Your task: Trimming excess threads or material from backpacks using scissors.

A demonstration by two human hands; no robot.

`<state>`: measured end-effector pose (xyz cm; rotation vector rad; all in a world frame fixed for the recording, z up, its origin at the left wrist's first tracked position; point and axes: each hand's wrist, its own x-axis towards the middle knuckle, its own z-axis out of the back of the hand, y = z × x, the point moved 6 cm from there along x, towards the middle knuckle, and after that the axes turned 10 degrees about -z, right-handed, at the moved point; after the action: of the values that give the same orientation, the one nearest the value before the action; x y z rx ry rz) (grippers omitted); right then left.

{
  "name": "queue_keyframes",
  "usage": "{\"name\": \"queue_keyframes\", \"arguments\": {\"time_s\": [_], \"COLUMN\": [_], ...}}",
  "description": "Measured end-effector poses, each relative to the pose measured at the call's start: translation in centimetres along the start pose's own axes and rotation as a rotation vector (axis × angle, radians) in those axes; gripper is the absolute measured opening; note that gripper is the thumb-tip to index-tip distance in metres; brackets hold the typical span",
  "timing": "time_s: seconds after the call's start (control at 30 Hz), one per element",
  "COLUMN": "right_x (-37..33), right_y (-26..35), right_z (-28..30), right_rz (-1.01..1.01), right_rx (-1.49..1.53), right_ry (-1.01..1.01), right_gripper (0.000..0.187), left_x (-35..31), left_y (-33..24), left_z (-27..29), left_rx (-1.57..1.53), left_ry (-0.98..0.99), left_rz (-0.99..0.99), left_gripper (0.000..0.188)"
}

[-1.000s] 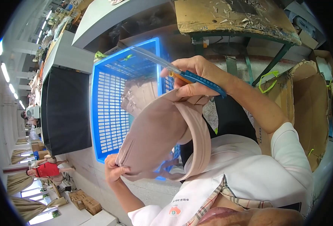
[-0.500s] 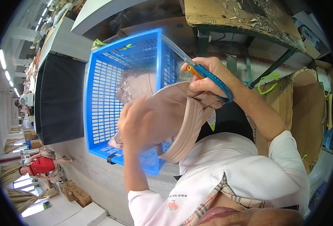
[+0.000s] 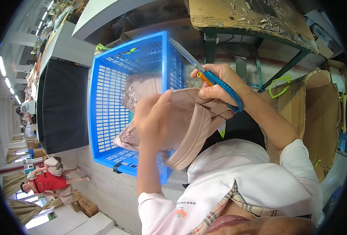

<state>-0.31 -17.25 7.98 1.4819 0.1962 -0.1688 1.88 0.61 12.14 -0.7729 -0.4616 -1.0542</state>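
Observation:
A beige-pink garment piece [image 3: 183, 121] with a stitched band stretches between my two hands, over the near side of a blue plastic basket. My left hand [image 3: 152, 119] is closed on its upper edge, thumb pointing along the cloth. My right hand [image 3: 220, 82] is closed around scissors [image 3: 224, 86] with a teal-blue handle and an orange part, its thumb pressing the garment's edge as well. The scissors' long blades point up and left, away from the cloth. More cloth of the same colour [image 3: 144, 88] lies inside the blue basket [image 3: 93, 113].
A worn table [image 3: 236, 17] on green legs, strewn with scraps, stands at the top right. Open cardboard boxes [image 3: 318, 121] are on the right. A dark fabric-covered block [image 3: 63, 105] stands left of the basket. A person in red [image 3: 50, 182] is at the far lower left.
My left hand has moved right along the garment's edge, closer to my right hand. The scissors stay in my right hand. The person in red has moved and now carries a bundle.

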Motion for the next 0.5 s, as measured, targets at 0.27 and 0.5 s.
{"name": "queue_keyframes", "arguments": {"time_s": [0.27, 0.5], "right_x": [0.5, 2.4], "right_y": [0.0, 3.4], "right_z": [-0.6, -1.8], "right_rz": [0.054, 0.444], "right_rx": [0.009, -0.195], "right_ry": [0.036, -0.058], "right_gripper": [0.034, 0.033], "left_x": [-0.5, -4.1], "left_y": [1.2, 4.7], "left_z": [1.6, 4.4], "left_rx": [-0.127, -0.384], "left_ry": [0.061, 0.843], "left_rz": [0.178, 0.838], "left_gripper": [0.035, 0.021]}}
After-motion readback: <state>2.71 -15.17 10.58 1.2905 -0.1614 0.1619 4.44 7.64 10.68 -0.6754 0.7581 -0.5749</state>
